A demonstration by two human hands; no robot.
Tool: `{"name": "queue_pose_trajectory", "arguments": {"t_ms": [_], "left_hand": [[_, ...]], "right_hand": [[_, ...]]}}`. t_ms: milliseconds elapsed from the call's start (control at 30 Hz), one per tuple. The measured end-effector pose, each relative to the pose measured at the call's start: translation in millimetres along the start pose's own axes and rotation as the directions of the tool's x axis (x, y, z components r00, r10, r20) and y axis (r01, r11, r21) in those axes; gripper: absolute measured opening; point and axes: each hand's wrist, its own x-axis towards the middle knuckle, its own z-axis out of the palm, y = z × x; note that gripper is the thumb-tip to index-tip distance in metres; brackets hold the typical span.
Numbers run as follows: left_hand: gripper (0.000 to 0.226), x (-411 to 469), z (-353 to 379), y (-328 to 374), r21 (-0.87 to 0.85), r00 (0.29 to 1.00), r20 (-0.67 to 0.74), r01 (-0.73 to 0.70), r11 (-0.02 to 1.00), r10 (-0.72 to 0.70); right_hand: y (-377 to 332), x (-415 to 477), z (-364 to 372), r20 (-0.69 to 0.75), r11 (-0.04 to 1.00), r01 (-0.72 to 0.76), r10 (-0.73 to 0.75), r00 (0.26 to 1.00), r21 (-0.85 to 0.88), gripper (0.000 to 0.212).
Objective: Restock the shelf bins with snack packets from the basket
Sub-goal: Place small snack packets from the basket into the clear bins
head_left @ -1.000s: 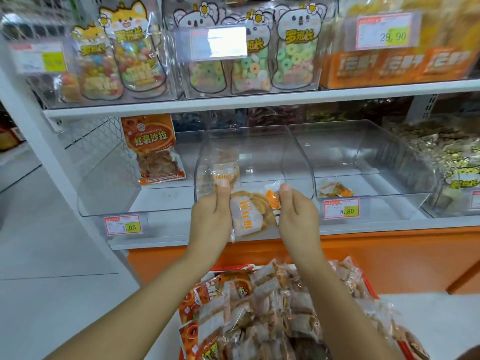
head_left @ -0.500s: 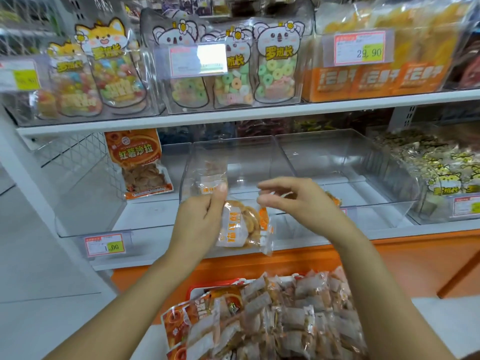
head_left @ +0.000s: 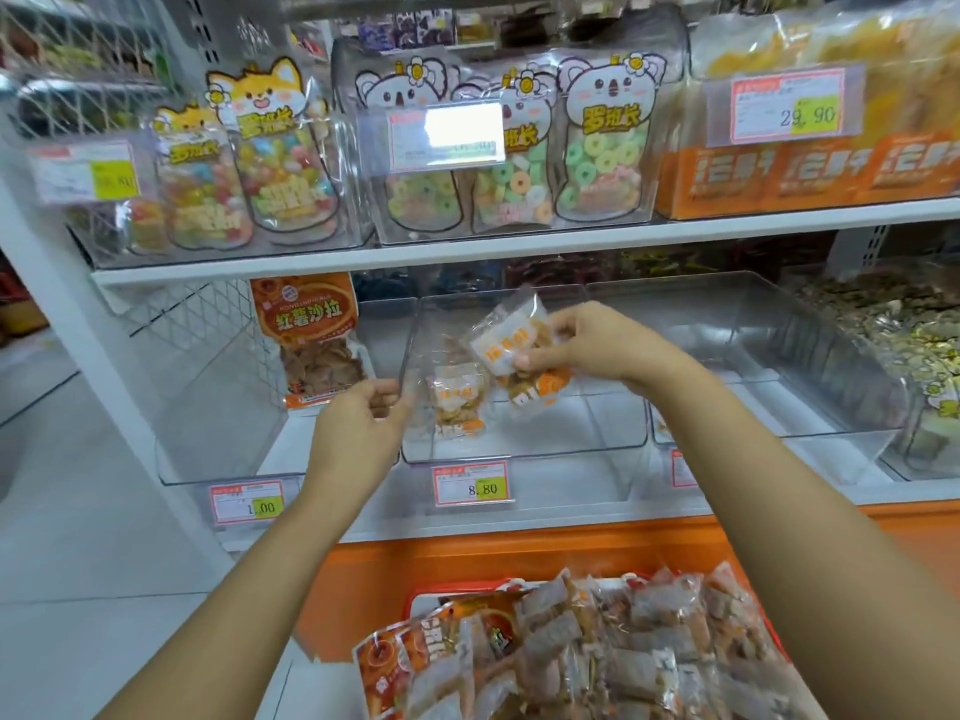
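My right hand (head_left: 587, 350) pinches a clear snack packet (head_left: 506, 340) with a white and orange label, held tilted over the middle clear bin (head_left: 571, 433) on the lower shelf. One similar packet (head_left: 457, 402) stands inside that bin near its left wall. My left hand (head_left: 358, 433) hovers at the bin's front left corner, fingers loosely curled and holding nothing. Below, the red-rimmed basket (head_left: 415, 597) is heaped with several snack packets (head_left: 597, 662).
The left bin holds an orange bag of chips (head_left: 306, 335). On the right stands another clear bin (head_left: 753, 356), then a bin of gold-wrapped sweets (head_left: 893, 335). Candy bags (head_left: 509, 163) fill the upper shelf (head_left: 519, 252). A price tag (head_left: 472, 483) hangs under the middle bin.
Both hands held the packet a second ago. My left hand has let go and dropped to the bin's corner; my right hand has taken the packet and lifted it over the middle bin.
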Motion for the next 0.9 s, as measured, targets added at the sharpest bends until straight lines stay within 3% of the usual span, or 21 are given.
{"name": "queue_pose_trajectory", "arguments": {"t_ms": [133, 233, 467, 533, 667, 900], "left_hand": [[0.039, 7, -3, -9, -0.006, 0.999, 0.013, 0.038, 0.999, -0.038], [0.038, 9, 0, -15, 0.038, 0.997, 0.038, 0.063, 0.997, -0.065], [0.031, 14, 1, -27, 0.037, 0.989, 0.135, 0.058, 0.998, -0.062], [0.032, 14, 1, -28, 0.049, 0.989, 0.138, 0.048, 0.998, -0.055], [0.036, 17, 0, -31, 0.043, 0.990, 0.135, 0.043, 0.998, -0.048], [0.033, 16, 1, -31, 0.066, 0.992, 0.116, 0.034, 0.997, -0.042]], "right_hand": [[14, 40, 27, -0.068, 0.984, -0.155, 0.162, 0.984, 0.092, 0.045], [18, 65, 50, -0.016, 0.964, -0.263, 0.263, 0.965, -0.037, 0.044], [29, 91, 97, 0.046, 0.899, -0.364, 0.386, 0.921, -0.242, 0.029], [33, 95, 106, 0.033, 0.902, -0.389, 0.402, 0.915, -0.190, 0.025], [38, 103, 117, 0.017, 0.905, -0.416, 0.419, 0.908, -0.090, 0.042], [35, 99, 112, -0.022, 0.913, -0.394, 0.394, 0.919, -0.110, 0.023]]}}
